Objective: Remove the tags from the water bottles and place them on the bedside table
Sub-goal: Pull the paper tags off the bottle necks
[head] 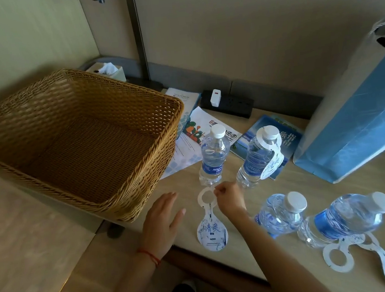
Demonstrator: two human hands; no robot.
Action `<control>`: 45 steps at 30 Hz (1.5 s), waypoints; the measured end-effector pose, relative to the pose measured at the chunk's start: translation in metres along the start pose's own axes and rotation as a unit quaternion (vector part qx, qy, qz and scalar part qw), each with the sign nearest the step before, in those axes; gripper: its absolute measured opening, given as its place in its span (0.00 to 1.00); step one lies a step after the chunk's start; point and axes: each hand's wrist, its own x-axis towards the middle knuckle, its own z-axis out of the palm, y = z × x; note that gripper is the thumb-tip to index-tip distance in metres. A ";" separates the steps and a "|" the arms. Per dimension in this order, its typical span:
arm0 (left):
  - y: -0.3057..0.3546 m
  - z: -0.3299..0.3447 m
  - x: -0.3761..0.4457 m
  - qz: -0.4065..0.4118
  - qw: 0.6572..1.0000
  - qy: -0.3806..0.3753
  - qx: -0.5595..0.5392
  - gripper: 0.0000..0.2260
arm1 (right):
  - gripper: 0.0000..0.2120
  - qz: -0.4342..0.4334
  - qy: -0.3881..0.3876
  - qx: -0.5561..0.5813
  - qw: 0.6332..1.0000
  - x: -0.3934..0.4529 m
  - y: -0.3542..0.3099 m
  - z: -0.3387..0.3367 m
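Basket [125,153] left (bottles [212,158] ahead)

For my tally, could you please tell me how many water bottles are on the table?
4: one untagged by the basket, one tagged right of it, two near the front edge.

The basket [75,135] is golden-brown wicker in a tight woven pattern. The bottles [213,156] are clear with white caps and blue labels lettered in white. The tag [211,225] is white, marbled with blue ink streaks and blue characters; the tags [367,255] at lower right are white with faint blue marks. The bench [241,243] is pale wood grain. A bag [353,132] is light blue with thin pale lines. The booklet [289,139] is dark blue with white characters; a leaflet [204,124] is white with green and orange shapes. The power strip [230,105] is black, its plug [215,97] white with a red spot. A red cord [150,255] circles the left wrist.
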 end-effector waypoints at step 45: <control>0.149 0.070 0.118 0.024 0.978 -0.055 -0.201 0.19 | 0.11 -0.197 0.108 -0.134 0.965 0.047 -0.026 -0.194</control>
